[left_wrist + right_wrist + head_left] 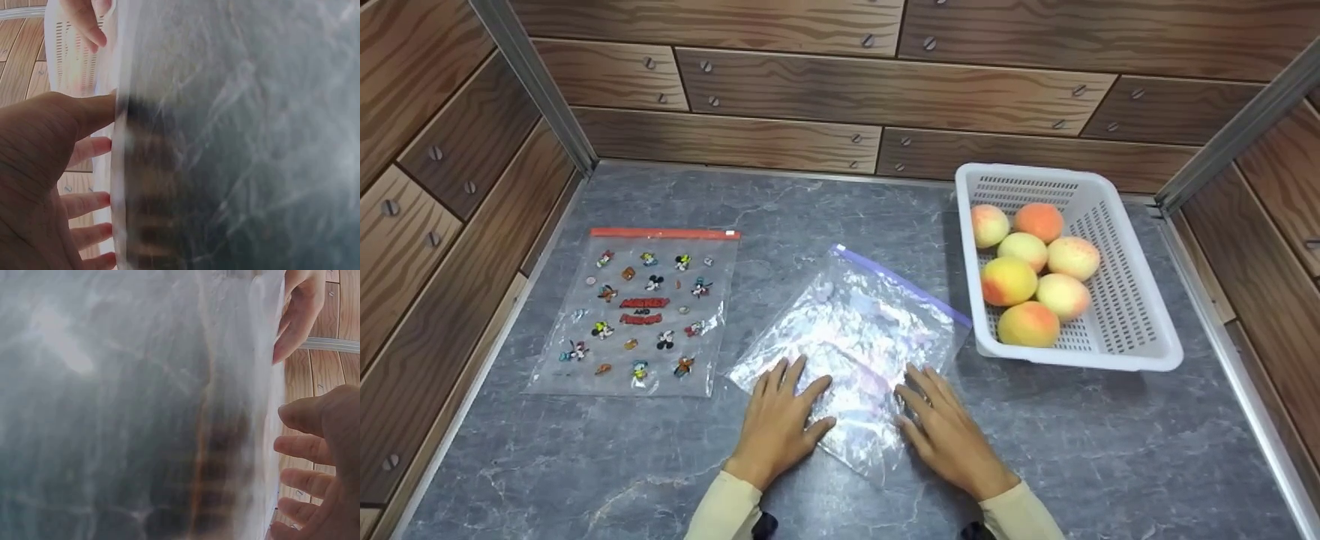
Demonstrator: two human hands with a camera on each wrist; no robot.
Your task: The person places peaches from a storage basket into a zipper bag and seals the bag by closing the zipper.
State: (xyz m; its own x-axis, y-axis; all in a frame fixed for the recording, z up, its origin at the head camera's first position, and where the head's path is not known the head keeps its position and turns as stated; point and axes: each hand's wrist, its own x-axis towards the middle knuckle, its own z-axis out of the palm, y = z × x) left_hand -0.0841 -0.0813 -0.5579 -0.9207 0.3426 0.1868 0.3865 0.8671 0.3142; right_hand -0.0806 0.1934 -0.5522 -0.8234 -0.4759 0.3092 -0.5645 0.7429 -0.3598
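Staged tabletop booth, not real kitchen; grey marble-look surface (pixel 1110 450) fills lower frame; printed wood-plank panels (pixel 885 90) with cartoon screws wall top and sides; metal corner posts (pixel 532 82) upper left, upper right.

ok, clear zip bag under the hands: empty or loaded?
Empty. The clear zip bag lies flat on the countertop under the left hand and right hand; all peaches sit in the white basket.

Two bare hands, the left hand (pixel 780 420) and right hand (pixel 952 435), come out of long pale cream sleeves (pixel 724 506) with close cuffs, a dark strap showing under each wrist.
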